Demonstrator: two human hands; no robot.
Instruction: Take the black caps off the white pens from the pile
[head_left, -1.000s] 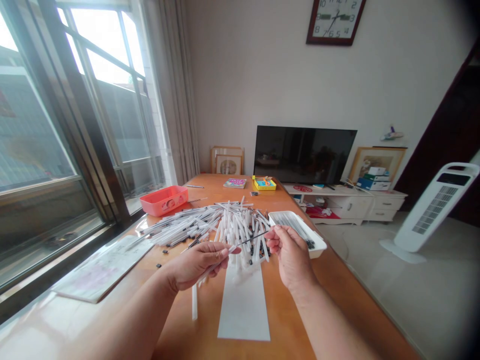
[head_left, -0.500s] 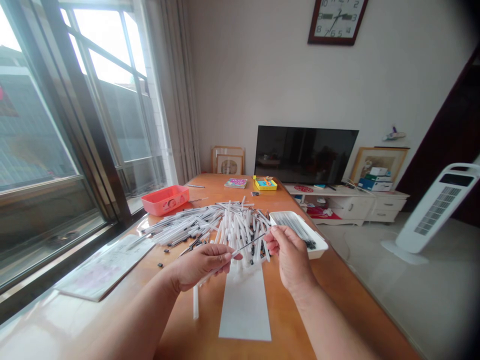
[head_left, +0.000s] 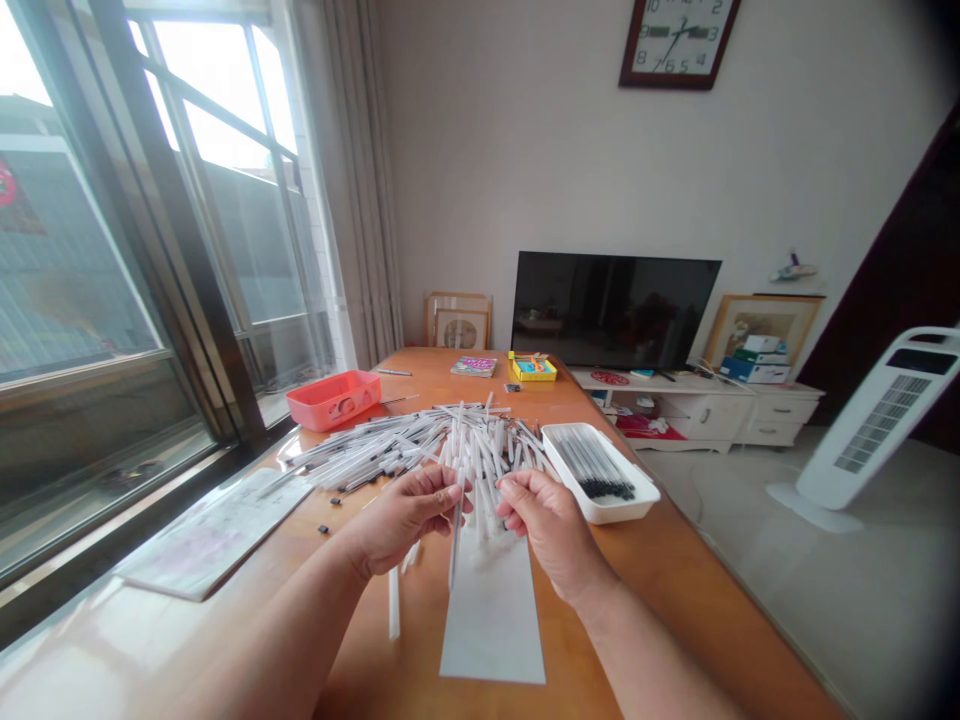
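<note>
My left hand (head_left: pixel 416 510) is closed in a pinch around a slim translucent pen barrel (head_left: pixel 454 550), which points down toward a white sheet of paper (head_left: pixel 492 625); a dark line shows inside it. Just to the right, my right hand (head_left: pixel 544 525) has its thumb and fingertips pressed together; whatever may be between them cannot be made out. Behind both hands spreads a pile of white pen barrels (head_left: pixel 409 440) with black parts among them. Beside my right hand stands a white box (head_left: pixel 622 512) holding a row of clear pens (head_left: pixel 596 462) with black ends.
A red plastic basket (head_left: pixel 334 402) stands at the table's left edge, behind a flat booklet (head_left: pixel 217 540). Small black caps (head_left: pixel 323 529) and a loose white barrel (head_left: pixel 394 605) lie nearer. Farther back are a yellow box (head_left: pixel 534 373) and a colourful book (head_left: pixel 474 367).
The barrel in my left hand has swung from slanting to nearly upright. My right hand has moved left and let go of the thin dark rod's end, which no longer shows between the hands.
</note>
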